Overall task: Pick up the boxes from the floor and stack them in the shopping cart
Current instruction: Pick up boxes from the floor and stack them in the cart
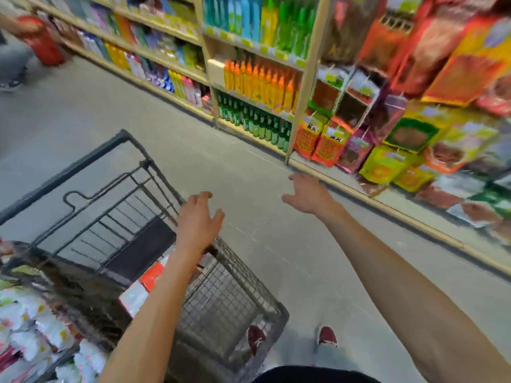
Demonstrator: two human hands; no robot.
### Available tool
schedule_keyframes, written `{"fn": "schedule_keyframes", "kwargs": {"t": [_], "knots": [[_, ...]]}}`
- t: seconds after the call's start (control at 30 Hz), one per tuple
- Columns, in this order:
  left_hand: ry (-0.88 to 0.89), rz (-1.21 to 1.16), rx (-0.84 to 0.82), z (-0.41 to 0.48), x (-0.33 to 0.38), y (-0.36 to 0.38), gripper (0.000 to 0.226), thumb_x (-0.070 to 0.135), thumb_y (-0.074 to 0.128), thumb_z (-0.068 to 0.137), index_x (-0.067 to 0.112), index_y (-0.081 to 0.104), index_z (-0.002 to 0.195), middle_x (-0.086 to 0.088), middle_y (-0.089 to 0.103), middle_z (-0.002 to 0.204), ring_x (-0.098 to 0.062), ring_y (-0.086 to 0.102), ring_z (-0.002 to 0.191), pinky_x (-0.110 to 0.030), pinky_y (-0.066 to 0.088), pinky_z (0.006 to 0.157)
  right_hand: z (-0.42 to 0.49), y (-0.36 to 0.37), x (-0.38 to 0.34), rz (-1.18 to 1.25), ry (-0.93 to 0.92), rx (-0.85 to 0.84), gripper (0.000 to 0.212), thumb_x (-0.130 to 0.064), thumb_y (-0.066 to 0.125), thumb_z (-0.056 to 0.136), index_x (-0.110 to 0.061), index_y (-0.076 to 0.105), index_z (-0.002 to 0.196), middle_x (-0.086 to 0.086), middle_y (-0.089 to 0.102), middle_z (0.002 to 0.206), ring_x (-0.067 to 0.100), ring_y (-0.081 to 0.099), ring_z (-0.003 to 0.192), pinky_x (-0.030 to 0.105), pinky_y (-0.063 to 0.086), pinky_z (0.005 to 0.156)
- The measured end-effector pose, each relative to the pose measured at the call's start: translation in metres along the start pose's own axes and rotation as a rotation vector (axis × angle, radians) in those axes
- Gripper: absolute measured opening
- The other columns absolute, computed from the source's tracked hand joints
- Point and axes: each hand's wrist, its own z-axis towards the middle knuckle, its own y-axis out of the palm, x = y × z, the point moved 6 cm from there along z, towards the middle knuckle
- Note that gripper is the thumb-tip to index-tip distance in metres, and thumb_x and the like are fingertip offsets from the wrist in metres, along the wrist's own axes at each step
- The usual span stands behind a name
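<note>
Left hand over shopping cart, right hand beside, fingers spread and empty; pack labels unreadably blurred.

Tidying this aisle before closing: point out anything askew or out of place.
The orange bags, right of the green bottles, lean tilted and look propped up rather than shelved flat. Motion blur hides finer faults.

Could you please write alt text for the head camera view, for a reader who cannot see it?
Both hands, the left hand over the shopping cart and the right hand over the floor, reach forward open and empty. A red and white box lies in the cart; stocked shelves line the aisle at right.
</note>
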Motion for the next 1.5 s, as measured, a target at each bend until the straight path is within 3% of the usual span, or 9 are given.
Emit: {"fn": "schedule_keyframes", "kwargs": {"t": [0.27,0.43,0.6,0.73,0.87,0.97,1.07,1.23,1.5], "knots": [[0.379,0.187,-0.226,0.050,0.225,0.056,0.051,0.039,0.056,0.096,0.016,0.047,0.140,-0.016,0.049,0.136,-0.037,0.048,0.123,-0.047,0.043,0.097,-0.063,-0.105,0.181,0.012,0.281,0.205,0.063,-0.044,0.063,0.088,-0.013,0.043,0.140,0.018,0.049,0.137,0.038,0.046,0.127,0.047,0.045,0.098],[0.696,0.231,-0.281,0.027,0.375,0.099,0.040,0.038,0.057,0.095,0.012,0.054,0.124,-0.015,0.059,0.121,-0.036,0.054,0.116,-0.045,0.049,0.090,-0.127,-0.144,0.289,0.076,0.417,0.267,0.067,-0.051,0.061,0.089,-0.015,0.043,0.142,0.016,0.047,0.142,0.037,0.046,0.129,0.049,0.045,0.099],[0.859,0.285,-0.338,-0.029,0.508,0.150,0.047,0.041,0.057,0.093,0.018,0.052,0.133,-0.012,0.057,0.128,-0.033,0.052,0.120,-0.044,0.048,0.094,-0.210,-0.162,0.405,0.113,0.587,0.337,0.069,-0.056,0.056,0.091,-0.015,0.040,0.144,0.016,0.043,0.145,0.038,0.041,0.132,0.053,0.041,0.101],[0.973,0.312,-0.355,-0.079,0.579,0.187,0.055,0.041,0.056,0.095,0.019,0.043,0.143,-0.014,0.051,0.139,-0.034,0.048,0.128,-0.047,0.043,0.101,-0.269,-0.165,0.470,0.132,0.653,0.384,0.073,-0.059,0.054,0.092,-0.015,0.037,0.147,0.014,0.043,0.146,0.037,0.044,0.130,0.050,0.042,0.102],[1.127,0.296,-0.348,-0.148,0.659,0.227,0.057,0.044,0.052,0.098,0.015,0.039,0.146,-0.015,0.048,0.139,-0.036,0.046,0.127,-0.046,0.044,0.093,-0.344,-0.149,0.546,0.125,0.751,0.429,0.066,-0.051,0.057,0.093,-0.016,0.038,0.145,0.013,0.048,0.141,0.035,0.047,0.127,0.048,0.045,0.094],[1.229,0.314,-0.386,-0.195,0.705,0.266,0.060,0.050,0.052,0.097,0.015,0.040,0.144,-0.014,0.049,0.139,-0.035,0.048,0.125,-0.046,0.048,0.094,-0.406,-0.130,0.589,0.163,0.859,0.423,0.072,-0.047,0.058,0.094,-0.014,0.028,0.152,0.015,0.041,0.148,0.037,0.043,0.132,0.050,0.041,0.100],[1.335,0.344,-0.438,-0.247,0.742,0.299,0.056,0.049,0.051,0.096,0.018,0.042,0.141,-0.012,0.052,0.133,-0.034,0.051,0.120,-0.046,0.049,0.090,-0.469,-0.109,0.622,0.187,0.982,0.428,0.070,-0.046,0.059,0.094,-0.014,0.032,0.149,0.015,0.042,0.146,0.038,0.044,0.130,0.051,0.043,0.101],[1.543,0.351,-0.517,-0.336,0.797,0.342,0.051,0.044,0.053,0.094,0.018,0.045,0.137,-0.012,0.057,0.126,-0.034,0.054,0.112,-0.044,0.050,0.085,-0.569,-0.078,0.658,0.294,1.183,0.504,0.066,-0.045,0.060,0.091,-0.013,0.039,0.144,0.016,0.047,0.141,0.036,0.046,0.128,0.047,0.044,0.101],[1.839,0.388,-0.659,-0.460,0.859,0.418,0.056,0.044,0.056,0.094,0.014,0.046,0.140,-0.014,0.056,0.133,-0.033,0.054,0.120,-0.046,0.048,0.095,-0.700,-0.022,0.675,0.415,1.500,0.522,0.064,-0.041,0.061,0.091,-0.011,0.039,0.143,0.016,0.043,0.144,0.036,0.043,0.130,0.046,0.041,0.100]]}}
